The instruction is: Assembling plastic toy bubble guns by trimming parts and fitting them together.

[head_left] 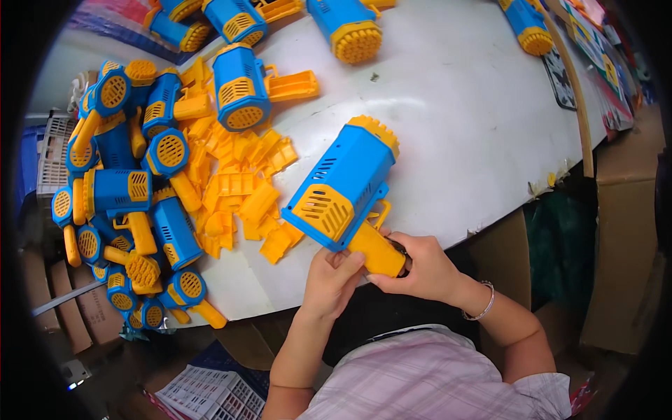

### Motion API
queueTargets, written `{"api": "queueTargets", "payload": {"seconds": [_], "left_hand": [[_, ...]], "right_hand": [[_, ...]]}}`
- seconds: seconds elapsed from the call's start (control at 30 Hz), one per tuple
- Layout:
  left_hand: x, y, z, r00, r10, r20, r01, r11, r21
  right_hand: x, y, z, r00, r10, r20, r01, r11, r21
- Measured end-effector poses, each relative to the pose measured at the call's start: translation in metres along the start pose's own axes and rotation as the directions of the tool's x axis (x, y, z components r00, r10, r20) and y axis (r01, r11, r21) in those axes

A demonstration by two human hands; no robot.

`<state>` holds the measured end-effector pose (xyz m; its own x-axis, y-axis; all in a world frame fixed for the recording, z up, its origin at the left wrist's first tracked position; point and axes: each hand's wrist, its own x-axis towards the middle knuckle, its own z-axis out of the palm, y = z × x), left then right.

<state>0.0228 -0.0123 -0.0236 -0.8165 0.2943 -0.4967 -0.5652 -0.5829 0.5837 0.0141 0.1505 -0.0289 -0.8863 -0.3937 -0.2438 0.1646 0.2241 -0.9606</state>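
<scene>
1. Widest on my feed, the white table, its near edge right at the person's front. The surface looks smooth, so a bumped part could slide off here.

2. Over on the left, the stack of blue-and-yellow toy blasters, piled at all angles, some right at the table's edge. I'd call that precarious: a knock from the left forearm could tip the near ones over.

3. Right of that stack, the heap of loose yellow pieces. A sweep of the held toy to the left could scatter them, or bury one under a blaster.

4. Now centre stage, the held blaster: near the table's near edge, tilted, yellow-toothed end far and right, handle pointing near and right. With the support I can see gathered at that handle, the bulky body could twist if the grip loosens.

5. Right hand: fingers and thumb curled closely around the handle's end, a dark patch between them I can't make out. Fingertips could get pinched there under a hard squeeze.

6. Left hand: half curled at the handle's left side, thumb close against it; whether it's gripping, I can't tell.

7. Smallest, the bracelet on the right wrist; it could snag on an edge.
</scene>
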Motion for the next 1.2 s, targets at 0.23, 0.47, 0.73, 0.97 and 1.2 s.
{"api": "queueTargets", "payload": {"seconds": [0.23,0.47,0.73,0.97,1.2], "left_hand": [[-0.004,0.0,0.0,0.993,0.028,-0.114,-0.018,0.997,0.081],[0.001,-0.008,-0.015,0.993,0.071,-0.096,-0.059,0.991,0.122],[0.019,0.202,-0.053,0.241,0.921,0.305,0.002,-0.315,0.949],[0.078,0.285,-0.093,0.586,0.61,0.534,0.327,-0.781,0.532],[0.107,0.223,-0.045,0.334,0.646,0.686,0.17,-0.757,0.63]], "right_hand": [[0.009,0.003,0.005,0.997,-0.066,-0.045,0.061,0.992,-0.107],[-0.001,0.007,0.006,0.996,-0.021,-0.09,0.02,1.0,-0.012],[0.003,0.003,-0.021,0.962,0.182,-0.205,-0.111,0.942,0.316],[0.014,-0.005,-0.006,0.978,0.096,-0.188,-0.063,0.982,0.178],[0.017,0.001,-0.011,0.97,0.1,-0.224,-0.072,0.989,0.13]]}}
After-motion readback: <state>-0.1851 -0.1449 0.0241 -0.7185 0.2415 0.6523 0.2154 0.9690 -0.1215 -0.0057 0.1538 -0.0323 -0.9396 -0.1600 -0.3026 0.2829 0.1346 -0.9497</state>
